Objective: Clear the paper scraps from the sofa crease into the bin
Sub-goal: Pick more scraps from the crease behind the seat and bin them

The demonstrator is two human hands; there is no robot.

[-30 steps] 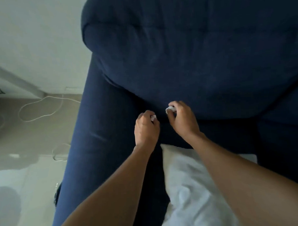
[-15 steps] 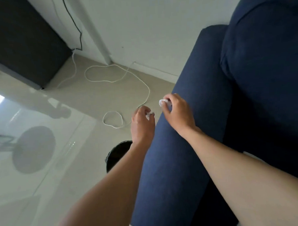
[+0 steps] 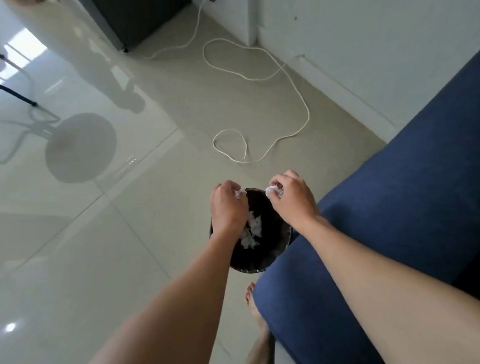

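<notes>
A small crumpled white paper scrap (image 3: pixel 240 193) is pinched at the curled fingertips of the left hand (image 3: pixel 227 210). A second crumpled white scrap (image 3: pixel 272 192) is pinched the same way by the right hand (image 3: pixel 292 200). Both hands are closed on their pieces and nothing else is held. They are held over the far part of the mouth of the round dark bin (image 3: pixel 253 269), which stands on the pale glossy floor tiles (image 3: pixel 126 242) just beside the navy fabric sofa arm (image 3: pixel 399 202). A heap of white paper scraps (image 3: pixel 252 231) is already seen lying inside the bin.

The scraps are judged to be very light, soft and easily crushed, and neither slippery nor fragile in any way that matters. A fingertip pinch on the bulk of each wad is judged enough, and no firm squeeze is needed. With so little weight, a released piece can be expected to drift, so release is best made low and over the middle of the mouth, not near the rim.

Compared with 0.5 s ago, the hands are found shifted off the sofa arm and out over the bin, which was then only partly seen behind the left forearm. Compared with 1.0 s ago, the sofa crease is no longer in view. The 2 pinches appear unchanged. The looped white cable (image 3: pixel 298 96) is seen lying farther along the floor, well apart from the bin.
</notes>
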